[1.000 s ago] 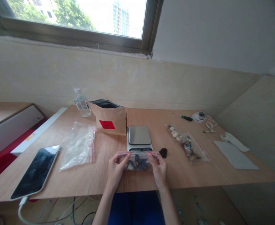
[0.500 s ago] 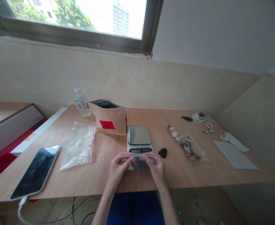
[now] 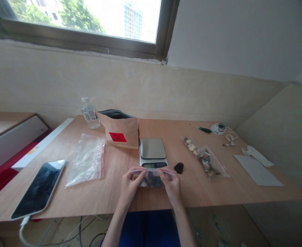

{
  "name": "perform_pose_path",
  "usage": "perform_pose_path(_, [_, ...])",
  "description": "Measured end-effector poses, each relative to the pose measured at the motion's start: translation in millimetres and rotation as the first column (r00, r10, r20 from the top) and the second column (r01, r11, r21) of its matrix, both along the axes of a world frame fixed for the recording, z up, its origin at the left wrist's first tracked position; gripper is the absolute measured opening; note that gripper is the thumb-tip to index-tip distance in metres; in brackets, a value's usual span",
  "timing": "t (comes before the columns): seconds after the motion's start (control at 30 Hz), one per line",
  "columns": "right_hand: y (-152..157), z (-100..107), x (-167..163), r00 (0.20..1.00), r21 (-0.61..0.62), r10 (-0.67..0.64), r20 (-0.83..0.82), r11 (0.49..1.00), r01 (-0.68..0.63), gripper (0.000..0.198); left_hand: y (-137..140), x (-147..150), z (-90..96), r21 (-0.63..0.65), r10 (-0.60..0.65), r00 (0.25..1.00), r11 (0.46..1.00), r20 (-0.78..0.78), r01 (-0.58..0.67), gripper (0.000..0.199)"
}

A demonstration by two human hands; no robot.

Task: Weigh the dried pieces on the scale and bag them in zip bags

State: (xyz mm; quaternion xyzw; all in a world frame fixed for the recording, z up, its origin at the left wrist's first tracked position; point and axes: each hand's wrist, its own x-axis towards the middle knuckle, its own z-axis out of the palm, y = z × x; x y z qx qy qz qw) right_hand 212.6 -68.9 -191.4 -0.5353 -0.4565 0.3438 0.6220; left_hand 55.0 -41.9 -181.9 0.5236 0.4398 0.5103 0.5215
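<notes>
My left hand (image 3: pixel 129 187) and my right hand (image 3: pixel 171 187) both pinch the red-striped top edge of a small clear zip bag (image 3: pixel 152 178) filled with dark and pale pieces. The bag rests on the wooden table (image 3: pixel 109 195) near its front edge, just in front of a small digital scale (image 3: pixel 153 152). My thumbs and fingers sit close together along the bag's seal. A single dark lump (image 3: pixel 179 167) lies on the table right of the scale.
A brown paper pouch (image 3: pixel 120 128) with a red label stands open behind the scale, beside a water bottle (image 3: pixel 89 113). Empty zip bags (image 3: pixel 87 158) and a phone (image 3: pixel 39 188) lie left. Two filled bags (image 3: pixel 204 157), a screwdriver (image 3: pixel 201 128), a white device (image 3: pixel 218 128) and paper (image 3: pixel 257 169) lie right.
My two hands have slid closer together along the bag's top edge, and the bag has shifted slightly toward the scale.
</notes>
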Motion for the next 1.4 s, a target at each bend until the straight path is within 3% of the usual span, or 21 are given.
perform_pose_path(0.13, [0, 4, 4, 0.991, 0.007, 0.123, 0.042, 0.992, -0.124, 0.016, 2, -3, 3.4, 0.005, -0.066, 0.998, 0.998, -0.013, 0.066, 0.020])
perform_pose_path(0.23, [1, 6, 3, 0.985, 0.049, 0.146, 0.088, 0.987, -0.151, 0.013, 3, -3, 4.9, 0.039, -0.100, 0.994, 0.994, -0.037, 0.102, 0.019])
perform_pose_path(0.6, [0, 9, -4, 0.988, 0.086, 0.020, 0.153, 0.996, -0.033, 0.014, -4, 2, 8.3, 0.050, -0.043, 0.998, 0.998, -0.047, 0.045, 0.020])
perform_pose_path(0.83, [0, 13, -6, 0.982, 0.054, 0.111, 0.154, 0.991, -0.121, 0.012, 0, 0, 13.9, 0.091, -0.134, 0.987, 0.986, -0.091, 0.143, 0.020])
perform_pose_path(0.93, [1, 13, -9, 0.985, 0.060, 0.119, 0.125, 0.990, -0.127, 0.011, -1, 2, 15.8, 0.138, -0.119, 0.988, 0.982, -0.103, 0.132, 0.019])
perform_pose_path(1.23, [0, 13, -20, 0.983, 0.131, -0.055, 0.176, 0.991, 0.032, 0.010, -7, 9, 11.4, 0.178, 0.003, 0.992, 0.984, -0.126, 0.019, 0.018])
perform_pose_path(1.4, [-1, 16, -14, 0.983, 0.091, 0.034, 0.178, 0.995, -0.051, 0.014, -6, 3, 10.4, 0.124, -0.049, 0.992, 0.990, -0.120, 0.064, 0.021])
